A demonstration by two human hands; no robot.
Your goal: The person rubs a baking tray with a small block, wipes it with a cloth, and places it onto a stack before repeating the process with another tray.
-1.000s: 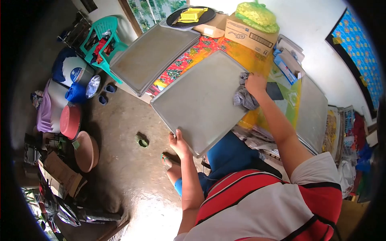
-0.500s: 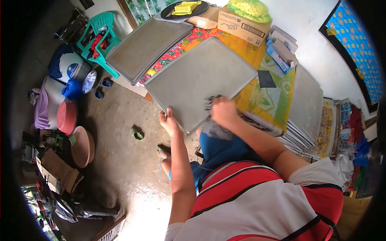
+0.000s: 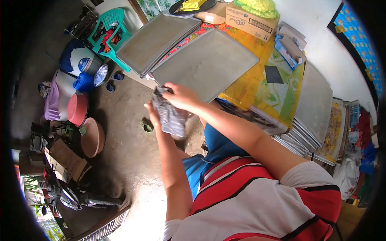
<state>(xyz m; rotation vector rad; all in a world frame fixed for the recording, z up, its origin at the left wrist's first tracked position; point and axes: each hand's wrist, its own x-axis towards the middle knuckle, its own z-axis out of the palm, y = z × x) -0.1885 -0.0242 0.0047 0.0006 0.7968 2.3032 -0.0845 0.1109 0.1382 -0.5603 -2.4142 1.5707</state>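
My right hand (image 3: pixel 179 95) grips the top of a crumpled grey cloth (image 3: pixel 172 117), which hangs down in front of the near left edge of a flat metal tray (image 3: pixel 207 60). My left hand (image 3: pixel 152 115) is closed at the left side of the cloth, with its fingers partly hidden behind it. The tray lies tilted over the near part of the table, its lower corner covered by my right hand and forearm. Left of it rests a stack of similar, browner trays (image 3: pixel 157 42).
A yellow patterned table cover (image 3: pixel 241 90) carries a cardboard box (image 3: pixel 249 22), a blue box (image 3: pixel 287 54) and a dark square (image 3: pixel 274 74). More trays (image 3: pixel 311 100) lean at the right. A green chair (image 3: pixel 110 34), basins (image 3: pixel 92 137) and a slipper (image 3: pixel 146 125) stand or lie leftward.
My right hand has brought the cloth from the tray's right part to its left edge. My left hand has moved left, off the tray's edge to the cloth. The tray sits slightly farther away.
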